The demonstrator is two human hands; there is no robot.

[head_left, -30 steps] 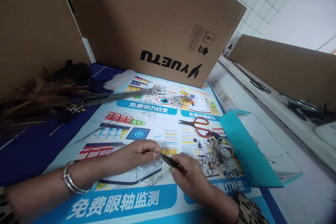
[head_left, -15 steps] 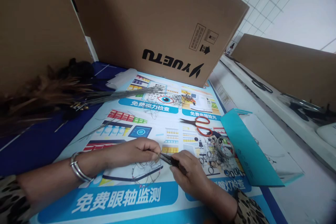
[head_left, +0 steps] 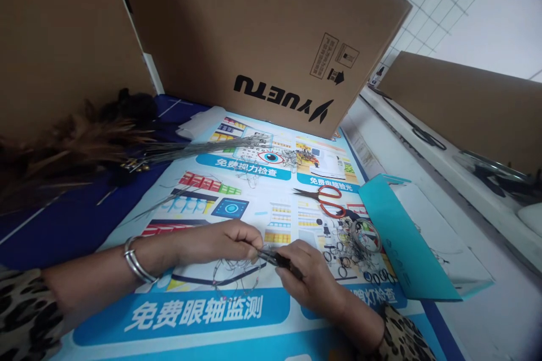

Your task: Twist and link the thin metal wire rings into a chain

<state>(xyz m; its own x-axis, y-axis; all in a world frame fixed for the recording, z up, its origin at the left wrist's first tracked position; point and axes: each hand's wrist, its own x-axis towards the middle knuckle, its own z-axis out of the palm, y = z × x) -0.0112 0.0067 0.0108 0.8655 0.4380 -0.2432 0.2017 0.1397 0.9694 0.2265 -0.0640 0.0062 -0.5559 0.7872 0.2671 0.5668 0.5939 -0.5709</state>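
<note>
My left hand is closed, thumb against fingers, on thin wire that dangles in loose loops with small reddish beads over the printed sheet. My right hand grips dark pliers, their jaws pointing left and meeting the left fingertips. What the jaws hold there is too small to make out. Scissors with orange handles lie beyond the right hand. To its right is a tangle of wire pieces and dark rings, with a coil of wire on it.
Cardboard boxes stand at the back. A turquoise open box sits on the right. Long thin wires and brown feathers lie at the left. A small wire heap rests on the printed sheet.
The whole view has shifted slightly, so things appear a little further right. Both hands keep their grips, with the plier jaws still at the left fingertips.
</note>
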